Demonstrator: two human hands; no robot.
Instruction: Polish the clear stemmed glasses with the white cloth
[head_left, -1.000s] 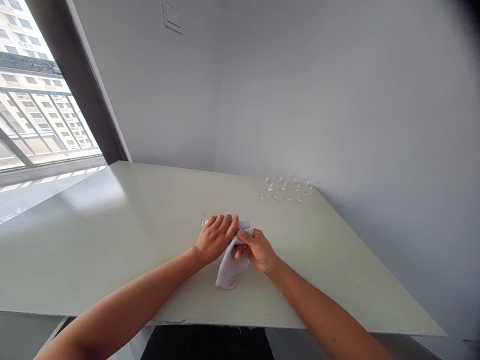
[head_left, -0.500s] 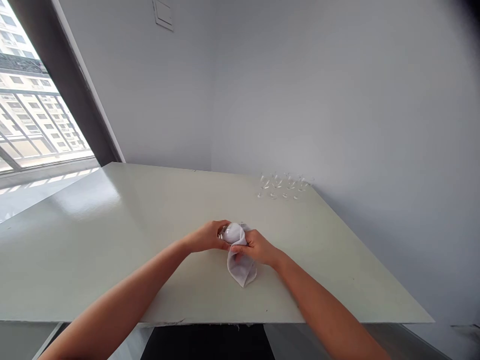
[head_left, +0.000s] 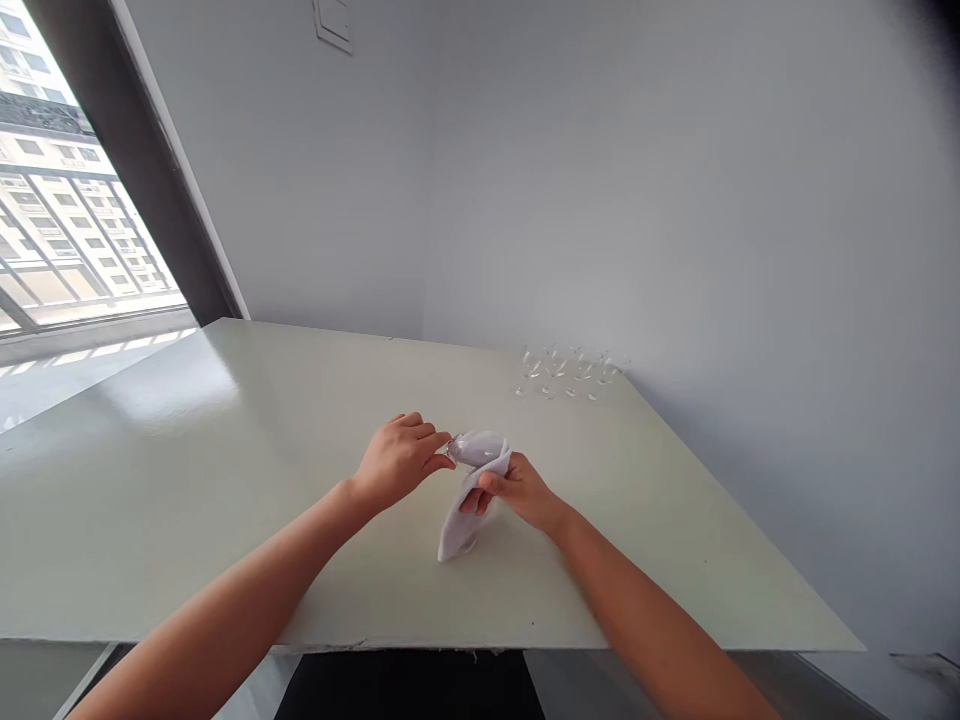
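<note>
My left hand is closed, its fingertips pinching the stem end of a small clear glass held above the table. A white cloth is wrapped over the bowl of that glass, so most of the glass is hidden. My right hand grips the cloth around the glass from the right, and the loose end of the cloth hangs down to the pale green table.
Several small clear stemmed glasses stand in a group at the table's far right, close to the grey wall. A window with a dark frame lies to the left. The table's near edge runs just below my forearms.
My left hand shifted from covering the cloth to pinching the glass's stem end. The cloth turned on the glass and its hanging tail swung from right to left.
</note>
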